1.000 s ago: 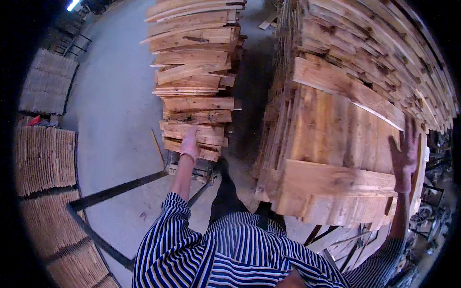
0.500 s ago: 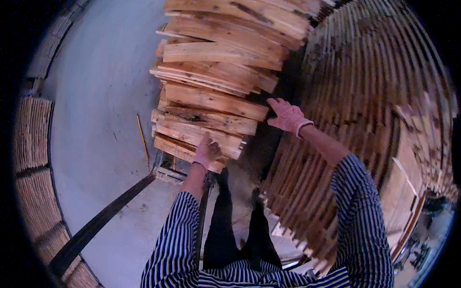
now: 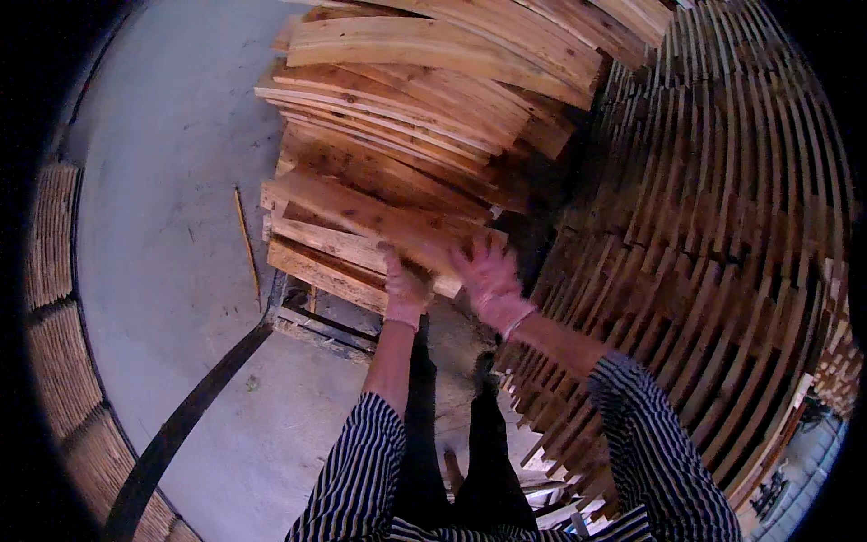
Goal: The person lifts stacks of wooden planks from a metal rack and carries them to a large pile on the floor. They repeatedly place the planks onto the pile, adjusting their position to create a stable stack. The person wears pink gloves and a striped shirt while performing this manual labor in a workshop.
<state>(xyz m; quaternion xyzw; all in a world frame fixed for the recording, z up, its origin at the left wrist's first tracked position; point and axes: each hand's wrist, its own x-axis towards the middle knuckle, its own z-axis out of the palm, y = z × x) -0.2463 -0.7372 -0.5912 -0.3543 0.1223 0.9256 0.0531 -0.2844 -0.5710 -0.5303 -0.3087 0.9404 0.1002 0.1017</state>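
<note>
the right hand (image 3: pixel 492 285) spreads open at the plank's (image 3: pixel 357 210) four o'clock end, perhaps steadying it; the left hand's (image 3: pixel 408 291) grip at five o'clock i cannot tell.

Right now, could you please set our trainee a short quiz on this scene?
1. What colour are the gloves at the near end of the pile?
2. True or false: the stick lies on the floor, left of the pile.
3. Of the left hand and the right hand, which is nearer the tall stack on the right?
A. left
B. right
C. both equally near

Key:
1. Pink.
2. True.
3. B.
</note>
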